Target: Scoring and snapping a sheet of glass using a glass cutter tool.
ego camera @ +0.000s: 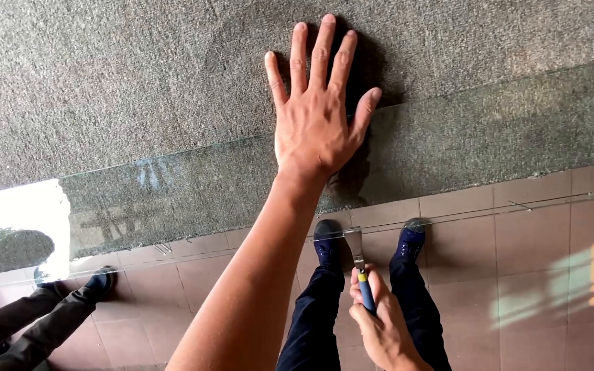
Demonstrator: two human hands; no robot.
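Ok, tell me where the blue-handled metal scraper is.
In the head view, the blue-handled metal scraper sits low and right of centre, gripped in the right hand, its blade reaching the overhanging glass sheet's edge between the two dark blue shoes.

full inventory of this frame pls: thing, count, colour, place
clear glass sheet: 1, greenish, overhanging the table edge
grey carpeted table top: 1, upper frame, under the glass
reddish-brown tiled floor: lower frame
another person's dark-clad legs: lower left
blue-handled tool with metal blade: 1, at the glass edge
own dark blue shoes: 2, on the floor
left hand: flat, fingers spread, on glass and carpet
right hand: grip closed on the tool
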